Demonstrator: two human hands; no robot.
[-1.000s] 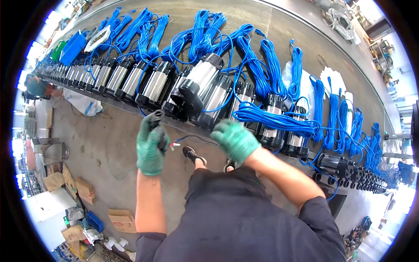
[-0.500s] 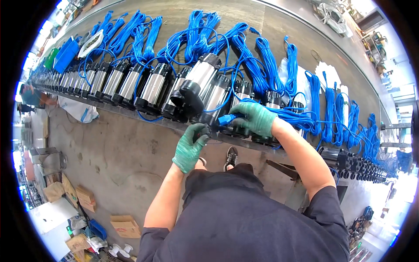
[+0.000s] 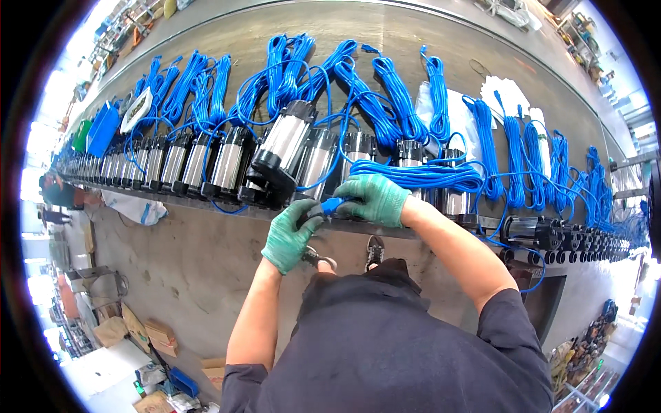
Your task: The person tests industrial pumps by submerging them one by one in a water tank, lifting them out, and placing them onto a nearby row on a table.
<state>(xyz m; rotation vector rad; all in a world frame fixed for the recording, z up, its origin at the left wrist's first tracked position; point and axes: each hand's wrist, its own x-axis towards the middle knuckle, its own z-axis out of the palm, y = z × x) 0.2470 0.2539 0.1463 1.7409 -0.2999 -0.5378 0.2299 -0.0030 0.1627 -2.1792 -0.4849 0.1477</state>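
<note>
My right hand (image 3: 377,199), in a green glove with dark fingertips, is closed on a blue cable plug (image 3: 332,205). My left hand (image 3: 289,237), gloved alike, is closed at the plug's tip; its fingers hide most of a small dark piece there. Just above the right hand, a bundled blue cable (image 3: 420,175) lies across several upright silver-and-black pumps. Beyond the left hand, one silver pump with a black base (image 3: 284,141) leans tilted over the others in the row.
A long row of pumps (image 3: 231,162) lines the near edge of the workbench (image 3: 406,27). Coiled blue cables (image 3: 396,96) lie behind it. At left stand a blue bin (image 3: 103,129) and a white tray (image 3: 136,110). A cardboard box (image 3: 162,337) sits on the floor.
My right hand has moved left with the plug and now meets my left hand. The bundled cable lies more fully exposed above my right hand. The whole view has shifted slightly.
</note>
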